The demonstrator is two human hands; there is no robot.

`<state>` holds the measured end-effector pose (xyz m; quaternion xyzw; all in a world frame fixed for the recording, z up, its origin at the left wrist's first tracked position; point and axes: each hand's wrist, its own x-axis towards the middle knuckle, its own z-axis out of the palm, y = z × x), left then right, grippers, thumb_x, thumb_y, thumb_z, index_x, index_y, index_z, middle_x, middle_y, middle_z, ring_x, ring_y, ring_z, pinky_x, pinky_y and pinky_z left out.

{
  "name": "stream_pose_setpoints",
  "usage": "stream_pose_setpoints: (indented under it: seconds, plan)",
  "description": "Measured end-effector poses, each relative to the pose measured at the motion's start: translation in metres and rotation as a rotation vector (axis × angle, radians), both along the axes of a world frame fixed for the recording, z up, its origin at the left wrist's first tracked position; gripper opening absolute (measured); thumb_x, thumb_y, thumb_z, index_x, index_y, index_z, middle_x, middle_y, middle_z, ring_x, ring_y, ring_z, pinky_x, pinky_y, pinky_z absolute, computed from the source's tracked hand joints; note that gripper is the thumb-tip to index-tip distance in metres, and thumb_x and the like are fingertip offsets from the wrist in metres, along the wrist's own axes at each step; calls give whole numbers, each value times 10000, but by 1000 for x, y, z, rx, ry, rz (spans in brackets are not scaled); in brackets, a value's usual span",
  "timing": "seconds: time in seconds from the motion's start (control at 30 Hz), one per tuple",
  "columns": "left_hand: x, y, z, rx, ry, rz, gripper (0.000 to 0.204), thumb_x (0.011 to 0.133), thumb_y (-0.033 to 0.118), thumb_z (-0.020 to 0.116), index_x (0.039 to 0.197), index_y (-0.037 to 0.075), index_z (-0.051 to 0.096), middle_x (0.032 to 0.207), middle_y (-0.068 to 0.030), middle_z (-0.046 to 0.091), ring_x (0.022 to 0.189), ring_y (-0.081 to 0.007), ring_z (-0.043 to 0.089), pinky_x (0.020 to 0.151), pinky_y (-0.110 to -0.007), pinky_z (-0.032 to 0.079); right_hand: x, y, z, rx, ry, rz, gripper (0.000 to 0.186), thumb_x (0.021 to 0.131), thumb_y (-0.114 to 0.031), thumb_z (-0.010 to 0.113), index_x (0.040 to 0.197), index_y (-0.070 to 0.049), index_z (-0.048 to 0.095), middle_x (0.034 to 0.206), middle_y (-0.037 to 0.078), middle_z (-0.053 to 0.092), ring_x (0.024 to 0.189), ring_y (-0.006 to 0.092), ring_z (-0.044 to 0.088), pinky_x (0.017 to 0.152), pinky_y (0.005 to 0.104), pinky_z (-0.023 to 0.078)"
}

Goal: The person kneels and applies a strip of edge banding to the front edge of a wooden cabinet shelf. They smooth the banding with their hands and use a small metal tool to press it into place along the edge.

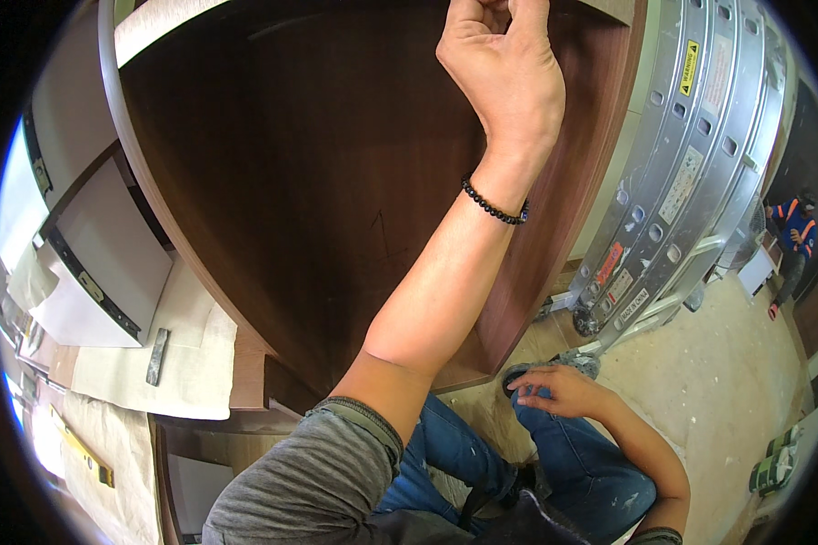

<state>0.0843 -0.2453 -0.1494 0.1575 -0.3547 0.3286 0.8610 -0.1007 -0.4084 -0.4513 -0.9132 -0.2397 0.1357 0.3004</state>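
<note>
My left hand (pixel 507 64) is raised at the top edge, fingers curled together in a pinch. What they hold, if anything, is cut off by the frame. It is close to the upper right edge of an open brown wooden cabinet (pixel 291 182), and a black bead bracelet (pixel 495 202) circles that wrist. My left forearm crosses in front of the cabinet's dark inside. Low on the right, my right hand (pixel 563 389) lies on my bent knee in blue jeans (pixel 591 463), its fingers stretched out and holding nothing.
A folded aluminium ladder (pixel 691 163) stands right of the cabinet. On the left are a white drawer (pixel 109 272) with a black slide, a dark bar (pixel 158 357) on a pale sheet, and a yellow spirit level (pixel 89 451). A person (pixel 795 222) is at the far right.
</note>
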Motion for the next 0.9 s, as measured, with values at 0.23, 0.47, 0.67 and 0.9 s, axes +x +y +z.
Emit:
stream_pose_setpoints:
  seconds: [0.23, 0.47, 0.67, 0.9]
  plan:
    - [-1, 0, -1, 8, -6, 19, 63, 1052, 17, 735, 1007, -6, 698, 955, -21, 724, 854, -74, 646, 809, -232, 535, 0, 0, 3, -29, -23, 4, 328, 1069, -310, 714, 1329, -110, 730, 1164, 127, 776, 1030, 357, 768, 906, 465, 596]
    - [1, -1, -4, 2, -27, 46, 66, 1055, 20, 734, 1006, 7, 692, 931, 2, 694, 829, -59, 609, 795, -220, 520, 0, -1, 2, -20, -22, 2, 323, 1065, -294, 716, 1328, -108, 727, 1169, 127, 773, 1014, 353, 772, 893, 462, 599]
    - [1, -2, -6, -20, -65, 47, 64, 1061, 29, 738, 1022, 3, 695, 947, -2, 707, 847, -65, 622, 807, -221, 526, 0, -1, 4, -26, 4, -14, 323, 1061, -287, 720, 1322, -98, 725, 1168, 131, 771, 1012, 352, 772, 890, 461, 598]
    - [-9, 4, -11, 0, 57, 15, 157, 1046, 49, 779, 1137, -79, 770, 1067, -91, 798, 939, -114, 714, 894, -252, 577, 0, -1, 2, -29, -35, -6, 322, 1056, -283, 720, 1311, -86, 731, 1170, 131, 770, 1011, 360, 771, 893, 463, 597]
